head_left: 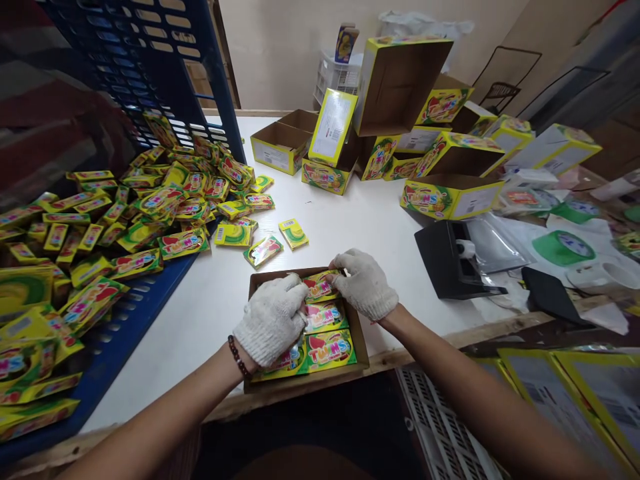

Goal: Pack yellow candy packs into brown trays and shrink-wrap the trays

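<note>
We're looking at a small, flat, yellow-and-green printed cardboard packet (320, 287), and it's lying in the far right part of an open, shallow brown cardboard tray (310, 382). The tray is sitting at the near edge of the white-topped bench (193, 333), and two more matching packets are showing face up in line just below.

Now the hands! Our left hand (274, 317), in a white knitted glove, is spreading over the tray's left half, fingertips reaching the packet's left end; what's under the palm we're not seeing, so we can't tell whether it is gripping. Our right hand (363, 283), gloved alike, is bringing thumb and fingers in narrow at the packet's right end, by the tray's rim. Pinching or merely pressing? We can't tell.

As for handling, we're expecting something light, stiff along its edges but easily dented across the broad face. That glossy-looking print is probably sliding a little under knit, so we're favouring the two short ends, fingertips low, pressure gentle. Corners are likely crushing first against the tray wall. Over left, loose packets of the same kind are heaping up in a blue plastic crate (213, 67).
</note>
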`<state>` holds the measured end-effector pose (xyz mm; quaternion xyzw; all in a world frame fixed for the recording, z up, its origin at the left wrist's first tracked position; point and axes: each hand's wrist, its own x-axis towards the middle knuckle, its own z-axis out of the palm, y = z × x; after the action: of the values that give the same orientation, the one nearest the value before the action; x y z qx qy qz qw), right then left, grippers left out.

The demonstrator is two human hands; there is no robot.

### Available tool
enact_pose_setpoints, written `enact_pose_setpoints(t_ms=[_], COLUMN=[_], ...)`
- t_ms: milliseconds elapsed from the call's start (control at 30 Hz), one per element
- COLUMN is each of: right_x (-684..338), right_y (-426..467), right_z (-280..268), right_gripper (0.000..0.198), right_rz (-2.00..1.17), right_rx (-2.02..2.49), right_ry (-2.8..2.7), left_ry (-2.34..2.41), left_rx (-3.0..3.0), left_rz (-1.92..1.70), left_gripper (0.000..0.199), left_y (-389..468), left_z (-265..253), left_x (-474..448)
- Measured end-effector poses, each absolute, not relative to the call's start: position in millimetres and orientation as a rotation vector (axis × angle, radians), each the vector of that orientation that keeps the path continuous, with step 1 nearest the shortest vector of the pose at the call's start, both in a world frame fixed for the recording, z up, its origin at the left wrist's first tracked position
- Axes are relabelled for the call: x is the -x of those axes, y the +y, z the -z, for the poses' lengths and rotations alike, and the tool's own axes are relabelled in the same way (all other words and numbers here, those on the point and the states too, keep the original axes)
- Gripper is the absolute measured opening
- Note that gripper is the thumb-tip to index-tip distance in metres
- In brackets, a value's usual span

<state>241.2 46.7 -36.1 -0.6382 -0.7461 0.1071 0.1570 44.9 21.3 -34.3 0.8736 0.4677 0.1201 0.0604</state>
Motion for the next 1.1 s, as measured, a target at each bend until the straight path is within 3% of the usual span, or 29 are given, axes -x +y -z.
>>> enact_pose_setpoints(t_ms=[133,267,367,500,633,833,967,1100], right_x=[-237,-243,-259,-267,-235,-178,-167,-173], right_y=[49,57,75,111,149,191,210,216], right_z=[36,35,31,28,36,60,66,60], right_gripper=[0.014,0.017,0.023,0.025,0.026,0.068,0.083,0.09], right_rz=[-0.208,-0.242,-0.482,-0.439,-0.494,-0.582,-0.636,-0.728], right_rx=[1.856,1.732,1.628,1.637,1.738,1.865,1.874,1.872], right_ry=[-2.29,-2.535,-2.38,-2.231,-2.378,-2.376,-2.449,-2.517], left_ry=[1.431,1.066,0.858,0.892,0.9,1.482,1.824,1.838], left_rx=[-2.627,-2.738,-2.796,-2.778,-2.649,-2.348,-2.253,-2.232], left_rz=[-0.311,-0.122,-0.125,-0.031,0.046,-0.331,0.164,0.276], left_gripper=[0.019,0.019,0.035,0.056,0.04,0.027,0.024,0.035], left_y=[23,26,28,28,33,94,150,169], left_z=[28,32,45,56,42,9,25,55], left_x=[-51,-65,-76,-86,-89,-54,-21,-9])
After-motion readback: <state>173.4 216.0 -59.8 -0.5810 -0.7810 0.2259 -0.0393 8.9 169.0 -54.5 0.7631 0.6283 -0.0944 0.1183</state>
